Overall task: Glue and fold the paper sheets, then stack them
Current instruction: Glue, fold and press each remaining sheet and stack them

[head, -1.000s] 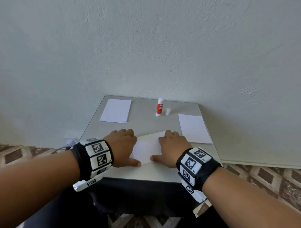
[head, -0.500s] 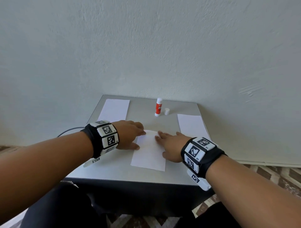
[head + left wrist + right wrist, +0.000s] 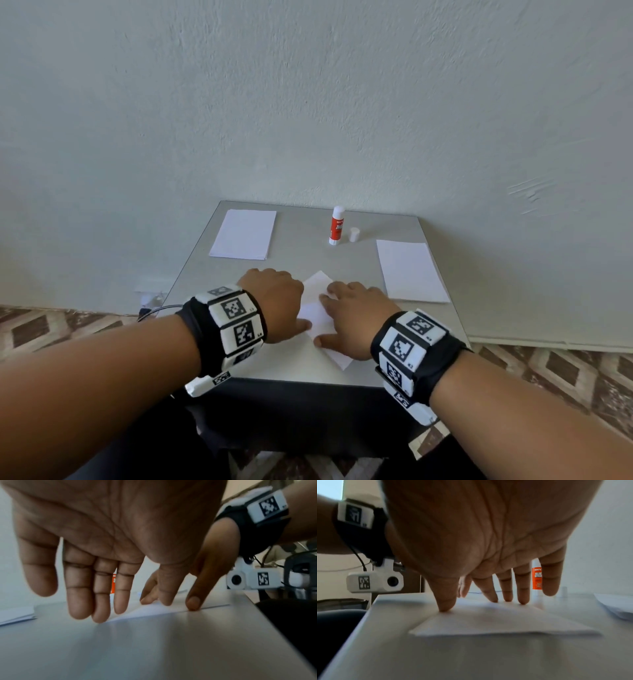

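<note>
A white paper sheet [image 3: 317, 310] lies turned at an angle near the front of the grey table [image 3: 308, 260]. My left hand [image 3: 274, 305] rests on its left side with straight fingers [image 3: 101, 609] touching its edge [image 3: 154, 613]. My right hand [image 3: 352, 318] presses the sheet [image 3: 496, 622] flat with thumb and fingertips [image 3: 507, 597]. A red and white glue stick [image 3: 336, 226] stands uncapped at the back, its white cap [image 3: 354, 235] beside it. A paper stack [image 3: 245, 234] lies at back left, another stack [image 3: 409, 270] at right.
The table stands against a pale wall [image 3: 308, 102]. Its front edge [image 3: 308, 378] runs just below my wrists. A patterned floor [image 3: 548, 370] shows on both sides. A cable [image 3: 154, 310] hangs off the left of the table.
The sheet has been turned from upright to a slanted lie and drawn nearer the front edge. Both hands have moved back toward me with it and stay flat on it.
</note>
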